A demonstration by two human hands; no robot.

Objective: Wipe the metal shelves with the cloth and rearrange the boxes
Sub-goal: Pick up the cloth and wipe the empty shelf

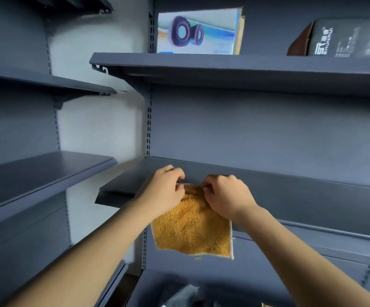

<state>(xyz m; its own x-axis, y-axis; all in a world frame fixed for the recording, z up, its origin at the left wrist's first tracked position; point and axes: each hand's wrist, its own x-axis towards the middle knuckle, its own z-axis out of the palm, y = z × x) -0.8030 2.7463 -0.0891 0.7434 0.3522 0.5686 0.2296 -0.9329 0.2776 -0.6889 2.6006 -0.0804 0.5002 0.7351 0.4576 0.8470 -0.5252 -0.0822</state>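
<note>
An orange terry cloth (193,229) with a white hem hangs in front of the middle grey metal shelf (290,196). My left hand (164,189) pinches its top left edge and my right hand (226,193) pinches its top right edge, both just above the shelf's left front part. On the upper shelf (246,67) stand a light blue box (198,31) with a picture of speakers and, further right, a dark box (348,37) with white lettering.
A second shelving unit with grey shelves (42,173) stands to the left, a pale wall strip between the two. Slotted uprights (149,120) run down the back panel. Below, a lower shelf holds dark, blurred items (179,293).
</note>
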